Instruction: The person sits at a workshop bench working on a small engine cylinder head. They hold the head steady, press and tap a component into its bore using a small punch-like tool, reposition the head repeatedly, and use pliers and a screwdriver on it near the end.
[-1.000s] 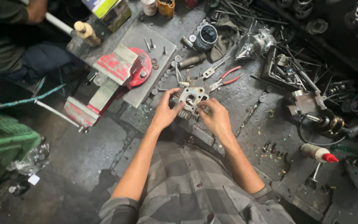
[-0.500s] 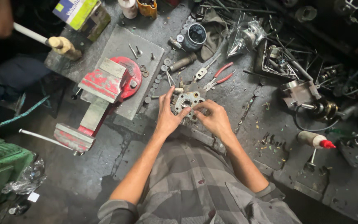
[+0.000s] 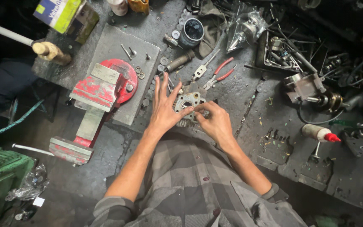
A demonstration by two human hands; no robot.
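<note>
Left hand (image 3: 163, 107) now splayed beside red vise (image 3: 95, 107).

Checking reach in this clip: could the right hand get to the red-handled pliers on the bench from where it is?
Probably yes. The right hand rests on the metal housing, and the red-handled pliers lie just beyond it on the bench, with nothing tall standing between them.

The workbench (image 3: 248, 105) is lit evenly by soft overhead light. The upper right corner and left edge are left dark. Sharp focus is kept throughout; edges are slightly bowed.
</note>
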